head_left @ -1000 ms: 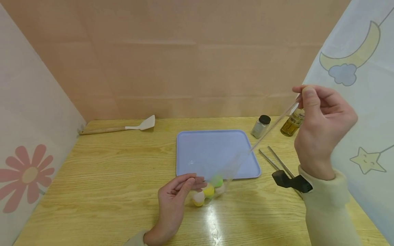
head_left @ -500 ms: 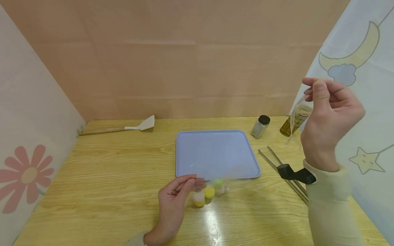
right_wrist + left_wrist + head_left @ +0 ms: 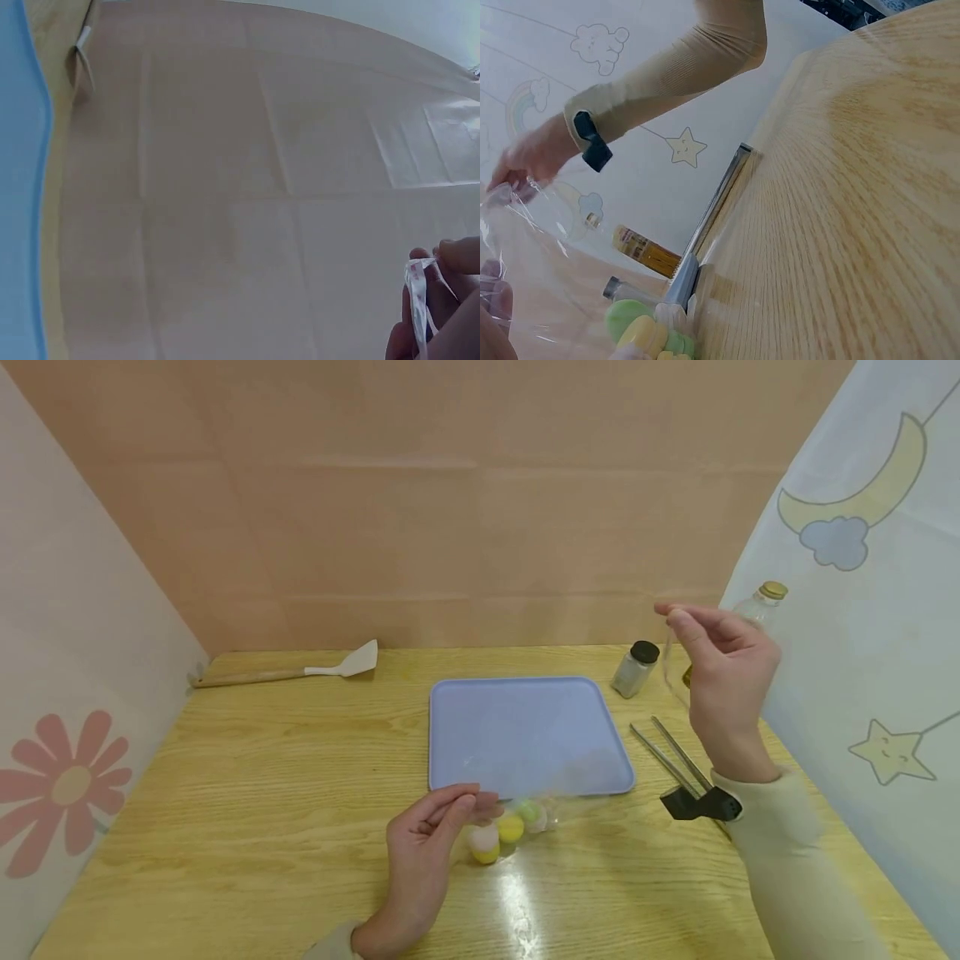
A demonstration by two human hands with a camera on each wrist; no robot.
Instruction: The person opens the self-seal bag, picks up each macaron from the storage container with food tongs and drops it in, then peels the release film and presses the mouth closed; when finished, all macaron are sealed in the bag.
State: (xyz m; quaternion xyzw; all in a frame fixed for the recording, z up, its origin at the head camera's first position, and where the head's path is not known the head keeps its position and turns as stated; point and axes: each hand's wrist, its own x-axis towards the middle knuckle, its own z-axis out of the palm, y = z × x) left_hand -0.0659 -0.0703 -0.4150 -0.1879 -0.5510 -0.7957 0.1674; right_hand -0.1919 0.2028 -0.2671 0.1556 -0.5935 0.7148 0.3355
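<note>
In the head view, the right hand [image 3: 731, 672] is raised at the right, its thumb and fingertips pinching an edge of clear plastic film [image 3: 540, 240]. Most of the film is hard to see in the head view; the left wrist view shows it spread between the two hands. The left hand [image 3: 423, 852] is low before the tray, thumb and fingers pinched together at the film's other side. Beside those fingertips lie several rounded pastel pieces [image 3: 511, 828], yellow, green and pinkish white. Whether they are under or inside the film, I cannot tell.
A blue tray [image 3: 525, 735] lies behind the pieces. To its right stand a black-capped jar [image 3: 636, 670] and a gold-capped bottle [image 3: 772, 591], partly hidden by the right hand. Metal tongs [image 3: 678, 752] lie under the right wrist. A white-headed spatula [image 3: 360, 660] rests at the back left.
The right hand first went slightly up and right, then left and down. The film it holds went from a taut line to a loose curve. The left hand has stayed in place.
</note>
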